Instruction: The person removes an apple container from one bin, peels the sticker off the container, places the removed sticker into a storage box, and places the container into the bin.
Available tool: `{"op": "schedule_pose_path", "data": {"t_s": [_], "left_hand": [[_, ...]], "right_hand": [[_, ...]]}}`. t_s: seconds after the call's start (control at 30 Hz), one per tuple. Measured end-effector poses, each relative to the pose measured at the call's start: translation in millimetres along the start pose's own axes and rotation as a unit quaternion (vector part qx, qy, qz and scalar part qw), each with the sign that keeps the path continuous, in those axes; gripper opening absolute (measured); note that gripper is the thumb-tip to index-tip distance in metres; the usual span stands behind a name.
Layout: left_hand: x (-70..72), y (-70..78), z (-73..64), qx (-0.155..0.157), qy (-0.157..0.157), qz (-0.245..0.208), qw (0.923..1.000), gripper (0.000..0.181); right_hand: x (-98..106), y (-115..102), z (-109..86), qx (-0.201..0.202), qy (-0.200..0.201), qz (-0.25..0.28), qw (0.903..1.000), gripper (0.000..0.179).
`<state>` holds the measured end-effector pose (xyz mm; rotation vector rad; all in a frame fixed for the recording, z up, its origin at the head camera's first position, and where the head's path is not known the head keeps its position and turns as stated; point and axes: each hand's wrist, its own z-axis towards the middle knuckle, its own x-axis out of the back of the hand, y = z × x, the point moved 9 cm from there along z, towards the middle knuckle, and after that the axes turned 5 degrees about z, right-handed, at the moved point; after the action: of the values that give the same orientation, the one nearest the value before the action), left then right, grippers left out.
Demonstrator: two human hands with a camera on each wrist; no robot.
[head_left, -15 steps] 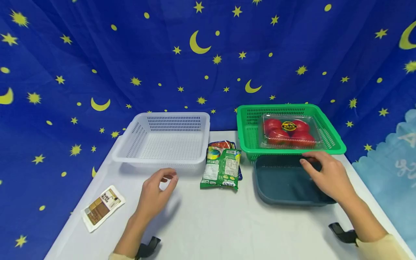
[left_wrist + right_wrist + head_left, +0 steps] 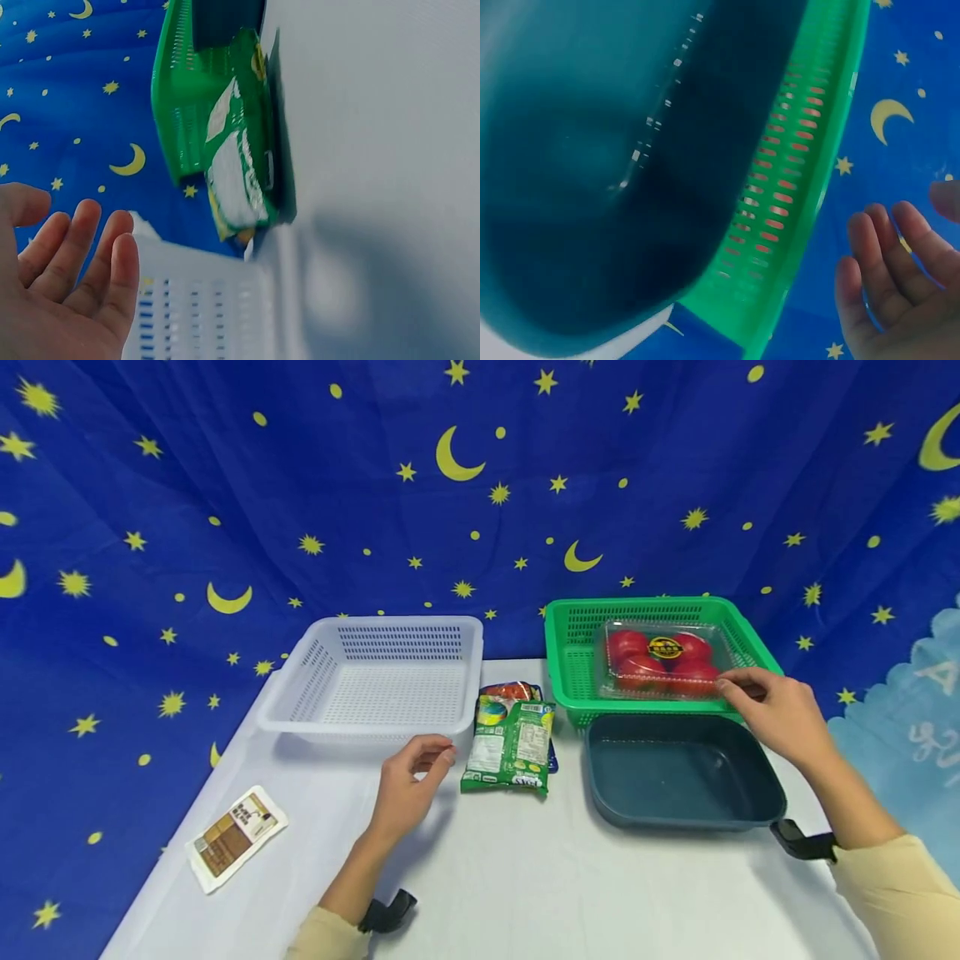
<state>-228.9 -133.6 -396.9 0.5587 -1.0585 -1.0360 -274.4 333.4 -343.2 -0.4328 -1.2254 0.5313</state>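
My right hand point(image 2: 783, 714) is over the front right rim of the green basket point(image 2: 566, 693), its fingertips beside the corner of a clear plastic box of tomatoes point(image 2: 693, 670). Whether they touch the box I cannot tell; in the right wrist view its fingers point(image 2: 877, 262) are loosely bent. Above the white table, my left hand point(image 2: 408, 789) holds nothing, fingers relaxed. Just right of it lies a green snack bag point(image 2: 517, 747) on top of another packet point(image 2: 517, 691), mostly hidden.
A white basket point(image 2: 375, 727) stands at the back left. The dark teal bin point(image 2: 675, 777) sits in front of the green basket. At the left table edge lies a small brown and white packet point(image 2: 236, 839). A blue star-patterned cloth point(image 2: 390, 510) hangs behind.
My right hand has moved from above the teal bin up and right to the tomato box's corner. My left hand has shifted right, closer to the snack bag.
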Motion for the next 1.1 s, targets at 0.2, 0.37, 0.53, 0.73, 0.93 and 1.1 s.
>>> {"op": "schedule_pose_path", "data": {"t_s": [0.2, 0.37, 0.53, 0.73, 0.93, 1.1], "left_hand": [[-12.0, 17.3, 6.6, 0.019, 0.004, -0.037, 0.9991, 0.013], [-18.1, 36.0, 10.3, 0.015, -0.01, -0.056, 0.9983, 0.014], [-25.6, 36.4, 14.0, 0.019, -0.018, -0.062, 0.9978, 0.015], [-35.3, 32.5, 15.7, 0.032, -0.029, -0.069, 0.9967, 0.017], [-50.5, 11.5, 18.8, 0.051, -0.033, -0.046, 0.9971, 0.02], [-61.1, -2.8, 23.2, 0.06, -0.032, -0.05, 0.9964, 0.023]], "right_hand": [[7.3, -0.2, 12.2, -0.006, -0.004, 0.001, 1.0, 0.046], [8.6, 6.9, 19.8, -0.032, -0.018, 0.013, 0.9992, 0.054], [6.7, 18.8, 25.9, -0.057, -0.026, 0.011, 0.998, 0.062], [7.5, 29.7, 30.3, -0.069, -0.023, 0.004, 0.9974, 0.063], [7.8, 41.2, 37.4, -0.078, -0.023, 0.005, 0.9966, 0.06], [5.0, 48.6, 41.9, -0.097, -0.029, 0.059, 0.9931, 0.06]]}}
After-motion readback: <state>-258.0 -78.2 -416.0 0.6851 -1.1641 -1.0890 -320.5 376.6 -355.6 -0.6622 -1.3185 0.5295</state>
